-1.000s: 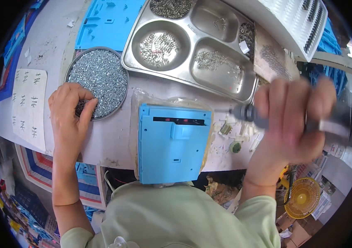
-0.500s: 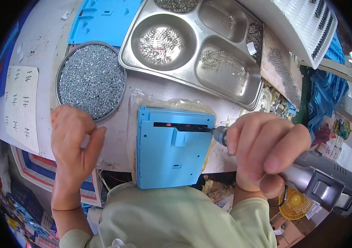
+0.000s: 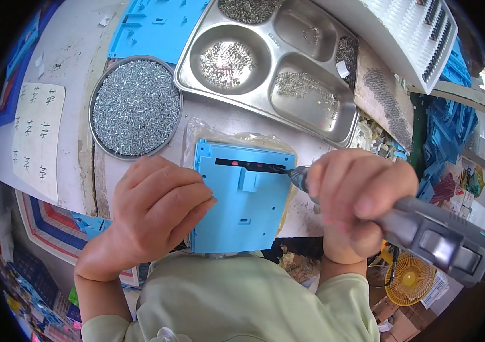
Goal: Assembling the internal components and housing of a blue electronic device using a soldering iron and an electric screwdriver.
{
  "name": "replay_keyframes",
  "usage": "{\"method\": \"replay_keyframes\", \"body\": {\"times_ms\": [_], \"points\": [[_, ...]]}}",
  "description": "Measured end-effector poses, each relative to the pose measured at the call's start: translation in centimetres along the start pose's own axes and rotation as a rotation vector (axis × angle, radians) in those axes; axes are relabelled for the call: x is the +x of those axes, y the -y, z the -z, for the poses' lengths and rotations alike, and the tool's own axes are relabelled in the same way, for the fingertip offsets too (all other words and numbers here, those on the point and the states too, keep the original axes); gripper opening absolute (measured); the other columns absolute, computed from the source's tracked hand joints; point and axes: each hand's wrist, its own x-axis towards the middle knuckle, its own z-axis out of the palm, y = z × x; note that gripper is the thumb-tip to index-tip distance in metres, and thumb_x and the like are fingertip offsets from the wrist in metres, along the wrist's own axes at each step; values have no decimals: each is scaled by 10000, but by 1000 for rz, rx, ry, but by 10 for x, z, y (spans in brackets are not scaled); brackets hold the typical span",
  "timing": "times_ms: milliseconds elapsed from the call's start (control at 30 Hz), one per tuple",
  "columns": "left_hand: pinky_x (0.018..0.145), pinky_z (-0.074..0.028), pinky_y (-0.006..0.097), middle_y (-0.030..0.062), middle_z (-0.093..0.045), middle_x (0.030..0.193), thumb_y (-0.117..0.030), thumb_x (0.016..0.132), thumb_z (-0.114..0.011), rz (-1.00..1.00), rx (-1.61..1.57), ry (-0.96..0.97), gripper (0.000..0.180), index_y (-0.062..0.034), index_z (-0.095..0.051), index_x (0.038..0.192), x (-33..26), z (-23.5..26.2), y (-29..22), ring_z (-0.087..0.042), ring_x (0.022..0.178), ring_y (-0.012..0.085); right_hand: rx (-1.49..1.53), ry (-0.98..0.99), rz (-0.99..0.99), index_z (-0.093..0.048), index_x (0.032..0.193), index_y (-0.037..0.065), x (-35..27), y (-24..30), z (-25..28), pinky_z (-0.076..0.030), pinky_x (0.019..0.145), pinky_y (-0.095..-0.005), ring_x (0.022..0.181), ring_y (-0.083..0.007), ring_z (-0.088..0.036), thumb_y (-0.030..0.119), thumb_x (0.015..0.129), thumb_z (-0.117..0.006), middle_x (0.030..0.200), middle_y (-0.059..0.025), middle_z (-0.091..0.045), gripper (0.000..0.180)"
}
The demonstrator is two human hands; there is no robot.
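Observation:
A blue plastic panel (image 3: 231, 214) with a long dark slot lies in front of me, over clear plastic wrapping. My left hand (image 3: 159, 205) hovers at its left edge, fingers closed together with the tips by the panel; whatever they may pinch is hidden. My right hand (image 3: 362, 196) is wrapped around a grey electric screwdriver (image 3: 445, 236). Its bit points left, near the right end of the slot; whether it touches the panel I cannot tell. Beyond my left hand stands a round dish (image 3: 92, 114) heaped with small silver screws.
A steel compartment tray (image 3: 275, 50) holding small metal parts stands at the back. Another blue panel (image 3: 154, 28) lies behind the dish. To the right are a board (image 3: 382, 94) with rows of parts and a white ridged rack (image 3: 393, 34). A yellow fan (image 3: 409, 279) sits lower right.
My left hand has moved right, from beside the screw dish to the panel's left edge. My right hand and the screwdriver have shifted only slightly. The whole view has shifted a little.

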Motion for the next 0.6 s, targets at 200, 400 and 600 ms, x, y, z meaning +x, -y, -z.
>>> {"method": "replay_keyframes", "body": {"times_ms": [200,400,600], "points": [[670,-538,373,123,-708,1003,-8,721,-859,-8,-99,-30,272,-45,-649,890,11,-10,-10,-674,791,278,64,142,57,-608,1031,156,7,22,9,-507,694,-295,634,-101,-539,304,924,-822,738,41,-623,282],[669,-563,390,140,-724,1048,-3,741,-845,-209,-193,-53,247,-48,-636,867,38,-40,-14,-700,813,295,189,130,123,-616,1024,177,1,35,-3,-527,735,-288,637,-71,-549,307,920,-823,742,64,-617,266],[609,-557,366,114,-722,898,12,765,-818,-227,-214,-44,202,-41,-644,853,26,-44,-30,-694,726,292,186,181,153,-616,1029,197,-18,51,-10,-516,743,-280,647,-67,-548,314,918,-819,752,75,-607,259]]}}
